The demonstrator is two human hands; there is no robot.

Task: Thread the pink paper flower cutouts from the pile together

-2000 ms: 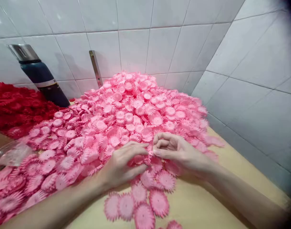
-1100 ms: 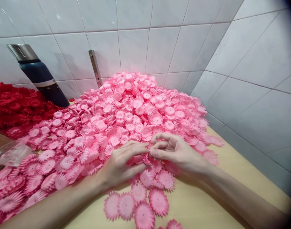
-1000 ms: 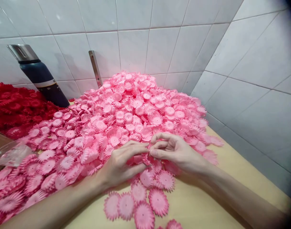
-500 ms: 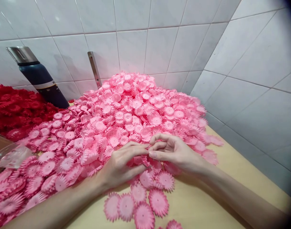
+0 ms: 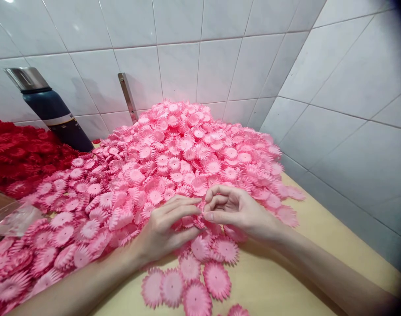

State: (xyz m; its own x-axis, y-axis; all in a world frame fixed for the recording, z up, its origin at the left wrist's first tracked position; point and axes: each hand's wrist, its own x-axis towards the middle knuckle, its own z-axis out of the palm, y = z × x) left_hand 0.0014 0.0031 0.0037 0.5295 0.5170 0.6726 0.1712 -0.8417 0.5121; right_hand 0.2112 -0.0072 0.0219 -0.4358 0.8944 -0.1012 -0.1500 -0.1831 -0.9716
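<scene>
A large heap of pink fabric flower pieces (image 5: 184,149) covers the wooden table (image 5: 286,281). At the heap's near edge my left hand (image 5: 164,226) and my right hand (image 5: 236,210) meet fingertip to fingertip. Both pinch a small pink flower piece (image 5: 200,218) between them, and the fingers hide most of it. Several flat pink flower pieces (image 5: 187,287) lie loose on the table just in front of my hands.
A heap of red flower pieces (image 5: 19,153) lies at the left. A dark blue flask with a steel cap (image 5: 49,109) leans by the tiled wall. A clear plastic bag (image 5: 12,217) sits at the left edge. A metal strip (image 5: 127,96) is fixed to the wall.
My hands stay together at the same spot with only slight finger movement. The view has drifted a little, so everything sits slightly lower and to the left.
</scene>
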